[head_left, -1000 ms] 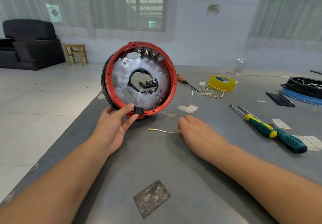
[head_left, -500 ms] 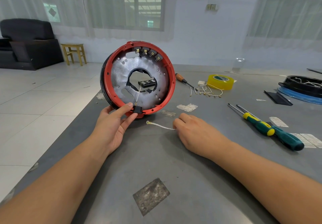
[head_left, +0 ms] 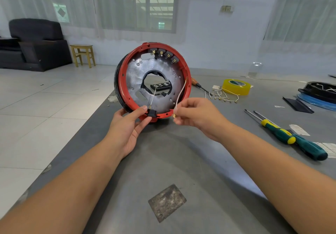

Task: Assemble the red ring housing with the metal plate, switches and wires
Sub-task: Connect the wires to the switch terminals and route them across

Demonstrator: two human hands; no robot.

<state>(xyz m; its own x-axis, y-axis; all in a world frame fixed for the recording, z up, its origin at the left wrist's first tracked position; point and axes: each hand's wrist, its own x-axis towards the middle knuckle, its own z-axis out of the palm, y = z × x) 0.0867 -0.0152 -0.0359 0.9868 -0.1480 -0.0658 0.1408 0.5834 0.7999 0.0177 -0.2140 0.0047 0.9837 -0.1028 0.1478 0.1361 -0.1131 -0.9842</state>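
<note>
Gripped at its lower rim by the left hand (head_left: 127, 130), the red ring housing (head_left: 188, 81) stands on edge on the grey table (head_left: 181, 161), its open side turned toward the camera; the thumb presses a small black switch (head_left: 151, 112) seated at the bottom of the ring, and a thin white lead runs up from that switch toward the centre. Inside the housing sits the round metal plate (head_left: 134, 77), dull silver with a large ragged central opening, and through that opening a dark ribbed part can be seen lying behind. Four more switches (head_left: 164, 53) with brass tabs line the top inner edge of the ring, side by side. Pinched between the thumb and fingers of the right hand (head_left: 196, 115) is a short white wire (head_left: 181, 93), curving up in front of the plate's right side, with a brass terminal hanging just below the fingers. Farther right on the table lie a roll of yellow tape (head_left: 236, 86), a loose bundle of spare wires (head_left: 223, 96) beside it, two green-handled screwdrivers (head_left: 291, 139), and a shallow black tray (head_left: 320, 92) holding white wires.
</note>
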